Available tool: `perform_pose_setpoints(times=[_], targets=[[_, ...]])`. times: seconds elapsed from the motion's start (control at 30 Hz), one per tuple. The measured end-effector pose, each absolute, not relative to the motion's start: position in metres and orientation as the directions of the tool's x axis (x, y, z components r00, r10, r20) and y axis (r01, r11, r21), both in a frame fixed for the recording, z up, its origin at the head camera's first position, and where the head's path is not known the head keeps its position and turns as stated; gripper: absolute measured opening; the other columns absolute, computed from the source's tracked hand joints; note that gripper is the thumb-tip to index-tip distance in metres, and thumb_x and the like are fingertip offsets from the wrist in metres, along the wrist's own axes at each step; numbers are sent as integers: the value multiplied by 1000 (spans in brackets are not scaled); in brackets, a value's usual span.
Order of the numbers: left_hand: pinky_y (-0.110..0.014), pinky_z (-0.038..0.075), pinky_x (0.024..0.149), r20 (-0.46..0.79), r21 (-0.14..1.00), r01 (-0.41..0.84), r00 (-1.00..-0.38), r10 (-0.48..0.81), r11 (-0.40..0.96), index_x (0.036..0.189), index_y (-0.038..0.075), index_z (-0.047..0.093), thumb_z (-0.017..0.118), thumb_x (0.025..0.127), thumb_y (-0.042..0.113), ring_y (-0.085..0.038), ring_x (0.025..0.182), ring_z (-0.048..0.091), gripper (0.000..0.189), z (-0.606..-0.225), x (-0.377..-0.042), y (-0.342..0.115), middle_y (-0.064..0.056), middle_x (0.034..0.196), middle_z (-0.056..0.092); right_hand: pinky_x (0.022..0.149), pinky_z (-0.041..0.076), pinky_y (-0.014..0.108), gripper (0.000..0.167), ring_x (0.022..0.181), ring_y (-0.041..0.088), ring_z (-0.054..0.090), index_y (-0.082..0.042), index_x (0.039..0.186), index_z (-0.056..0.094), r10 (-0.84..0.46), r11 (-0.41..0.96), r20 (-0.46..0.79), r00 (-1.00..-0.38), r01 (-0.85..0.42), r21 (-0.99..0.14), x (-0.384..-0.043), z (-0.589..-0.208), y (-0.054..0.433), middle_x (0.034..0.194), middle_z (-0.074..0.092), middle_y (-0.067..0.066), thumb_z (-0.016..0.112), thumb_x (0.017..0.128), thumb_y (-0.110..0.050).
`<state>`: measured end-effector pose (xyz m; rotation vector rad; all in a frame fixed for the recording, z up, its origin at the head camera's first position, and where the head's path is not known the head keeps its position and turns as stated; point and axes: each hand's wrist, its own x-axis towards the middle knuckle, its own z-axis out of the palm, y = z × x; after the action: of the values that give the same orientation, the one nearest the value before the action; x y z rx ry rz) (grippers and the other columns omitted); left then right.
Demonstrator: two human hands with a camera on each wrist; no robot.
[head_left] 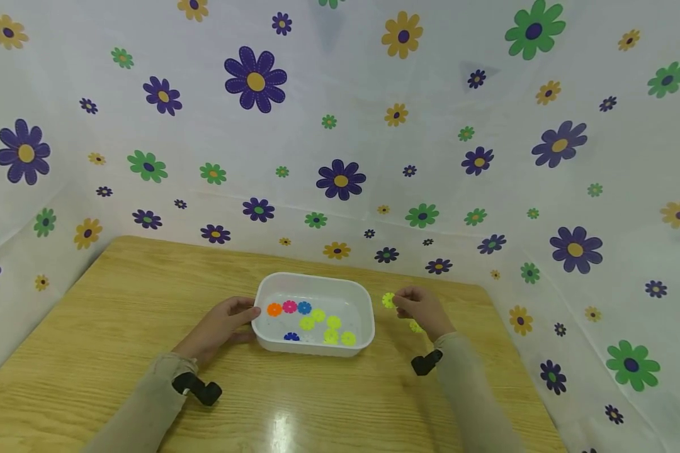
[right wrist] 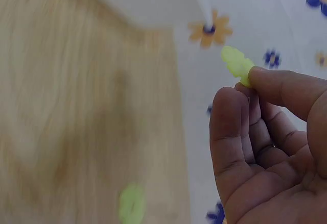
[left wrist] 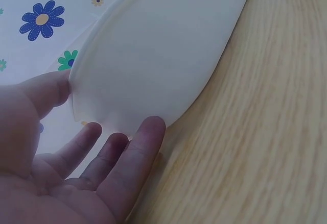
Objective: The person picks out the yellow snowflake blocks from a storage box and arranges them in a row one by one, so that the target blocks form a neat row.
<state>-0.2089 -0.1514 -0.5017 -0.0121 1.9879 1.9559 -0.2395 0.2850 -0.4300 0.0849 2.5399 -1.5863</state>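
A white plastic basin (head_left: 314, 348) stands on the table with several flower-shaped plastic discs in it. Among them are an orange disc (head_left: 274, 309), a pink disc (head_left: 289, 306), a blue disc (head_left: 304, 307), a dark blue disc (head_left: 291, 336) and several yellow ones. At the basin's left end, my left hand (head_left: 226, 324) holds it, thumb at the rim and fingertips against the outer wall (left wrist: 153, 55). Right of the basin, my right hand (head_left: 425, 311) pinches a yellow disc (right wrist: 237, 66) between thumb and fingers, raised over the table.
Another yellow disc (head_left: 415, 326) lies on the wooden table (head_left: 340, 409), below my right hand. White cloth (head_left: 294, 138) printed with flowers hangs behind the table and along both sides. Each wrist bears a black camera mount (head_left: 198, 388).
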Motion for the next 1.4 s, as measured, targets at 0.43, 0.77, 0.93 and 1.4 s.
perform_pose_setpoints(times=[0.43, 0.77, 0.93, 1.4], targets=[[-41, 60, 95, -259, 965, -259, -939, 228, 30, 148, 0, 45, 69, 100, 39, -26, 115, 66, 66, -502, -209, -151, -22, 145, 51, 74, 60, 30, 25, 82, 15, 67, 6, 113, 68, 156, 563, -208, -966, 260, -784, -225, -467, 381, 100, 72, 10, 64, 102, -17], [-42, 61, 95, -252, 967, -252, -939, 234, 33, 149, 2, 44, 69, 100, 40, -27, 116, 66, 67, -504, -210, -153, -23, 146, 50, 67, 59, 33, 23, 75, 18, 65, 5, 104, 72, 158, 657, -171, -972, 233, -717, -233, -483, 379, 91, 72, 10, 67, 98, -16], [-42, 61, 95, -254, 967, -254, -938, 235, 29, 149, 2, 44, 69, 100, 39, -27, 116, 66, 66, -503, -209, -153, -23, 146, 51, 67, 55, 32, 22, 78, 20, 63, 1, 102, 73, 139, 708, -138, -981, 196, -679, -237, -487, 370, 92, 71, 10, 69, 96, -19], [-42, 61, 94, -270, 962, -272, -934, 236, 24, 148, 4, 46, 71, 98, 40, -28, 115, 67, 66, -504, -210, -153, -22, 144, 53, 66, 49, 33, 23, 78, 22, 58, 0, 105, 73, 136, 762, -124, -983, 184, -621, -243, -490, 359, 99, 71, 13, 63, 98, -19]])
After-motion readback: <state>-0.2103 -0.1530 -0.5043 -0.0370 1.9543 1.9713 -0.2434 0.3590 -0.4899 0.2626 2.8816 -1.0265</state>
